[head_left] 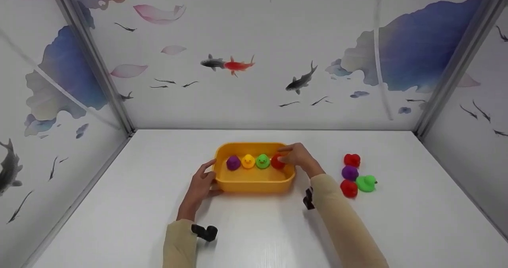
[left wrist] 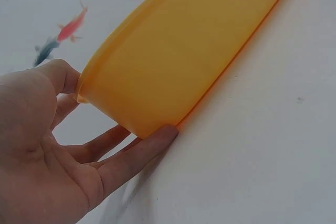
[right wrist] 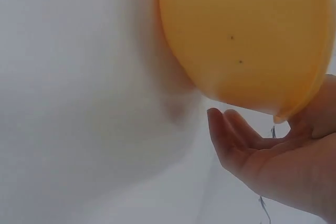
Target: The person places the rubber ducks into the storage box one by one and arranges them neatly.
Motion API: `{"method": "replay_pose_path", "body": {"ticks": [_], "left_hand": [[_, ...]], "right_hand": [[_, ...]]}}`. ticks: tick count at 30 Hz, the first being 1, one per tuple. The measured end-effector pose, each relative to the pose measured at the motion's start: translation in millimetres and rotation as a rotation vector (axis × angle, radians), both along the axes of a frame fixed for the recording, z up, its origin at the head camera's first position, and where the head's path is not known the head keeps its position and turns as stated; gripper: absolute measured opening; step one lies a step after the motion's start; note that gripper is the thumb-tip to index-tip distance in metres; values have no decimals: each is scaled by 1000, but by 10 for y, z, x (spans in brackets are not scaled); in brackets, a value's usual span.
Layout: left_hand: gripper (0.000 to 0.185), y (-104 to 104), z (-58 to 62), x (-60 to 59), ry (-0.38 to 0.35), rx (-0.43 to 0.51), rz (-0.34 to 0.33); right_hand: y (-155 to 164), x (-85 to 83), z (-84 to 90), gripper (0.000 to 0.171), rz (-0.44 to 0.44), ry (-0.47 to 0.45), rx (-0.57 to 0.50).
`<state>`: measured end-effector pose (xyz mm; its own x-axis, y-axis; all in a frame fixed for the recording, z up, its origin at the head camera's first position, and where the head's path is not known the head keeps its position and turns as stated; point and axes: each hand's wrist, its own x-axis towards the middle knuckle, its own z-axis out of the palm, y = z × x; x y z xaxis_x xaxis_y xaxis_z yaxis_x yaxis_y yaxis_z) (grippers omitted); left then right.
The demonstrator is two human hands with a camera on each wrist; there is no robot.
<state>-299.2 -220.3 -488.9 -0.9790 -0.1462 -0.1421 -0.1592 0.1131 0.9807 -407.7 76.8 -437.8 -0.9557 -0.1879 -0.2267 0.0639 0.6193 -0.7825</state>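
A yellow plastic basin point(head_left: 254, 186) sits mid-table, with a purple toy point(head_left: 233, 162), a yellow rubber duck point(head_left: 248, 161), a green rubber duck point(head_left: 262, 161) and a red toy point(head_left: 276, 162) in a row inside. My left hand point(head_left: 201, 184) holds the basin's left end, gripping between rim and base in the left wrist view. Reaching over the right rim, my right hand point(head_left: 298, 157) pinches the red toy, whose kind is partly hidden by the fingers. In the right wrist view, the right hand's other fingers point(right wrist: 226, 140) hang outside the basin wall.
Right of the basin lie a red toy point(head_left: 352, 160), a purple toy point(head_left: 350, 173), another red toy point(head_left: 349, 188) and a green rubber duck point(head_left: 366, 183), close together on the white table point(head_left: 254, 236). Panels printed with fish point(head_left: 238, 64) enclose the table at the back and sides.
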Motion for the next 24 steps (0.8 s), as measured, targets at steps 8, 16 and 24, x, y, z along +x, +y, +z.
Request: {"method": "replay_pose_path", "body": {"ticks": [8,16,24], "left_hand": [[51,-4,-3,12,-9,6,8],[51,-24,10,-16,-18,1,18],[50,5,-11,-14,-16,3,8]], "right_hand": [[249,143,242,50,56,72,16],[628,429,402,40,117,243,18],[1166,646,394,47,98,309,9]]}}
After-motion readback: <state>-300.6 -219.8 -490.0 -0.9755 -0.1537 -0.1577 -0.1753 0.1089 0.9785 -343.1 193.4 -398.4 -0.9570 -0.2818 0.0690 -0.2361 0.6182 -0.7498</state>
